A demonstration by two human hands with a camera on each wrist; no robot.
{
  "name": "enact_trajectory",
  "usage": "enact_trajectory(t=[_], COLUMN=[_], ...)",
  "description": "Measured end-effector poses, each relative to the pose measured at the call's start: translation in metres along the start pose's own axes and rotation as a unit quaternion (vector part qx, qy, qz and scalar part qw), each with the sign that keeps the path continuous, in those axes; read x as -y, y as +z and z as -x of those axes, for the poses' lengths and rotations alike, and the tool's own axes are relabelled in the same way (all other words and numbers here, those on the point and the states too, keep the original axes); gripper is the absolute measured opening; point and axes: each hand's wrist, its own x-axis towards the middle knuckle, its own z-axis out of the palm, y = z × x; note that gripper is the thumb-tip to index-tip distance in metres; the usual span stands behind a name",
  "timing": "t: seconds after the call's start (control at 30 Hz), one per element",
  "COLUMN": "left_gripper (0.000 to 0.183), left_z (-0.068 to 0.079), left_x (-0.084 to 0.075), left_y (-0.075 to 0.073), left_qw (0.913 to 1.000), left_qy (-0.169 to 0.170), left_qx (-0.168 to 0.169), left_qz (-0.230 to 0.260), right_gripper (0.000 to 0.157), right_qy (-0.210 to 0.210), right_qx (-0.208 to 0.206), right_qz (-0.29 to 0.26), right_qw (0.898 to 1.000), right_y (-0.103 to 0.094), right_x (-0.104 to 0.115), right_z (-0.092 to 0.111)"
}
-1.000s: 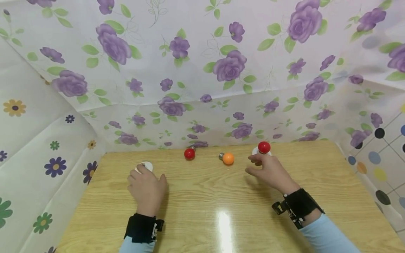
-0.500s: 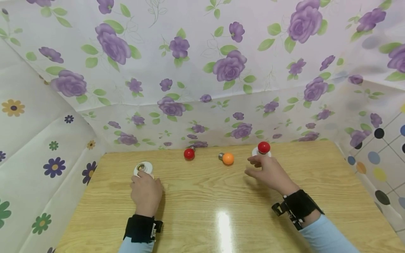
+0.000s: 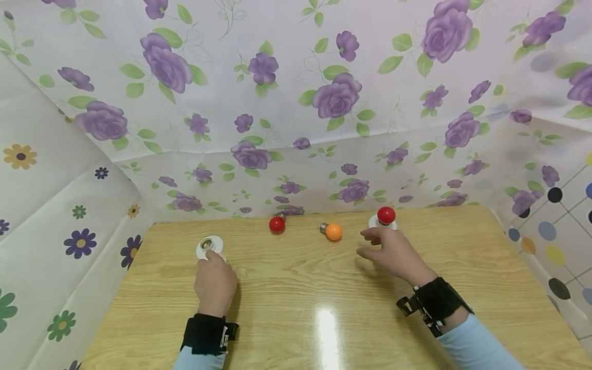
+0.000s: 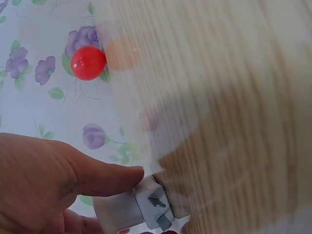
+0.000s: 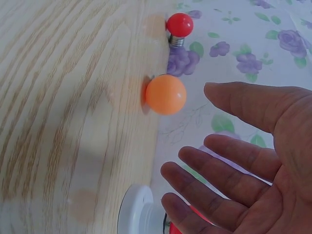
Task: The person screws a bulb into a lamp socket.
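Note:
At the left of the table, my left hand (image 3: pixel 216 283) grips the near side of a white lamp socket (image 3: pixel 203 251), whose brass-coloured threaded opening faces up. In the left wrist view, the thumb lies along the white lamp socket (image 4: pixel 117 210), and two flat metal prongs (image 4: pixel 157 201) show by the thumb tip. On the right, a second white socket (image 3: pixel 373 222) carries a red bulb (image 3: pixel 386 215). My right hand (image 3: pixel 393 254) hovers just in front of it with fingers loosely spread and nothing held; in the right wrist view its fingers partly hide that bulb.
Between the hands, near the table's back edge, lie a loose red bulb (image 3: pixel 277 224) and an orange bulb (image 3: pixel 334 232), both with metal screw bases. A flower-patterned sheet (image 3: pixel 296 128) rises behind the wooden table (image 3: pixel 287 288).
My left hand has drawn back toward me from over the socket, uncovering its opening, and its fingers have closed in on the near side. My right hand has stayed nearly still.

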Motion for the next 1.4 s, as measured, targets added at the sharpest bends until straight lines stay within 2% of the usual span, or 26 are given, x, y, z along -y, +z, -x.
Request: enact_trajectory(t=[0.2, 0.53, 0.9, 1.07, 1.4], left_gripper=[0.040, 0.030, 0.039, 0.052, 0.054], left_z=[0.000, 0.000, 0.000, 0.000, 0.000], left_x=[0.000, 0.000, -0.001, -0.004, -0.014], left_y=[0.000, 0.002, 0.003, 0.006, 0.010], left_qw=[0.9998, 0.9974, 0.9936, 0.9914, 0.9883], left_qy=[0.013, 0.053, 0.067, 0.078, 0.091], left_qx=[0.009, 0.000, 0.017, 0.009, -0.005], left_qz=[0.013, 0.048, 0.089, 0.104, 0.123], right_gripper=[0.049, 0.048, 0.048, 0.047, 0.049], right_qy=[-0.005, -0.006, -0.008, -0.005, 0.002], right_qx=[0.001, 0.002, 0.001, 0.002, 0.009], right_qz=[0.002, -0.002, -0.005, -0.004, -0.004], right_qw=[1.000, 1.000, 1.000, 1.000, 1.000], right_y=[0.000, -0.002, -0.003, -0.002, 0.000], right_x=[0.002, 0.002, 0.004, 0.005, 0.003], right_z=[0.000, 0.001, 0.003, 0.003, 0.002])
